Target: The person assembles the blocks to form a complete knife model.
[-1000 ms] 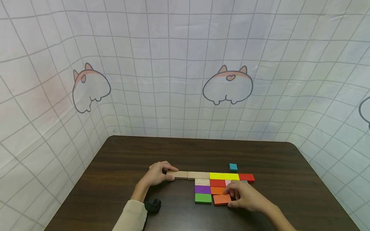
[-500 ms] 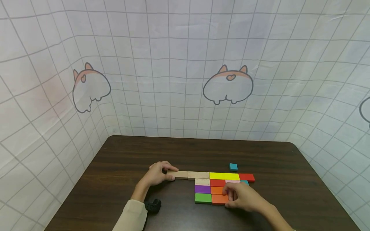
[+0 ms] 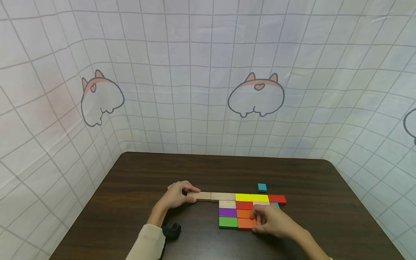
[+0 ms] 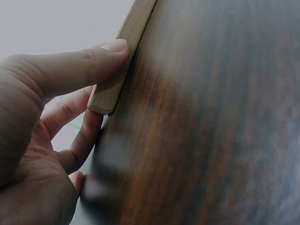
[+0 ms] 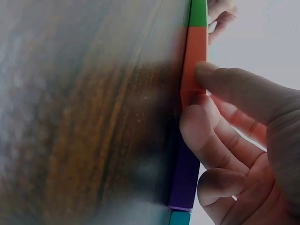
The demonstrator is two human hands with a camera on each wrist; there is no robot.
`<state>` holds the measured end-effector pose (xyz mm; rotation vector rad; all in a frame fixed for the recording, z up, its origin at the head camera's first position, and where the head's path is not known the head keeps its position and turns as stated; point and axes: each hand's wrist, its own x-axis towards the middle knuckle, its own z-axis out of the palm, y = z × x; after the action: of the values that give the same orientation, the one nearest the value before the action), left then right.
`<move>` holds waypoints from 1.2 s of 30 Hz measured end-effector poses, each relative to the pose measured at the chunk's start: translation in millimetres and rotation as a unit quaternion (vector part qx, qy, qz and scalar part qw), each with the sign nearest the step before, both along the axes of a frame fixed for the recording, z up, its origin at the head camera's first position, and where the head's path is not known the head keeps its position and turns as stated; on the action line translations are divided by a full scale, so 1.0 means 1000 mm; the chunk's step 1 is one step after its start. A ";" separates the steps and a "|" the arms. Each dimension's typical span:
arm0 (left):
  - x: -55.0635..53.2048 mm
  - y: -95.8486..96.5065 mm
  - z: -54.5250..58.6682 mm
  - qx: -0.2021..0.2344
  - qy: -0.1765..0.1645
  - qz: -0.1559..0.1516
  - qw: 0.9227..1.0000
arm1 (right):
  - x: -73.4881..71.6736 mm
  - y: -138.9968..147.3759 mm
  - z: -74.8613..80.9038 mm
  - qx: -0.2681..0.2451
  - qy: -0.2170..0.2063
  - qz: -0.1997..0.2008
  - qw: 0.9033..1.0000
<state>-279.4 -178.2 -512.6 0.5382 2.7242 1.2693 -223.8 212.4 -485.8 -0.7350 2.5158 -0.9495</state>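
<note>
My left hand pinches the outer end of a plain wooden block, thumb on its near side. That block lies flat, end to end with another plain wooden block. My right hand grips an orange-red block at its right end; in the right wrist view the thumb lies on the orange-red block. Its left end meets a green block. Behind these lie a purple block and an orange block. The right hand covers part of the pattern; a dark purple block shows under its fingers.
Yellow blocks and a red block continue the back row. A small blue block lies apart behind it. All rest on a dark wooden table, with a gridded white curtain around its back and sides.
The orange-red block has slid left against the green block and now lines up with it, my right hand moving along slightly. My left hand has stayed on the wooden block.
</note>
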 end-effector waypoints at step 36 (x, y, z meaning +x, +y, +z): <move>-0.001 0.000 0.000 -0.010 0.002 0.003 1.000 | -0.105 0.053 -0.012 0.007 0.061 -0.111 0.992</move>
<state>-279.9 -177.9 -512.6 0.5299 2.7409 1.2414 -328.7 265.5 -497.4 -0.5298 2.7526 -0.9851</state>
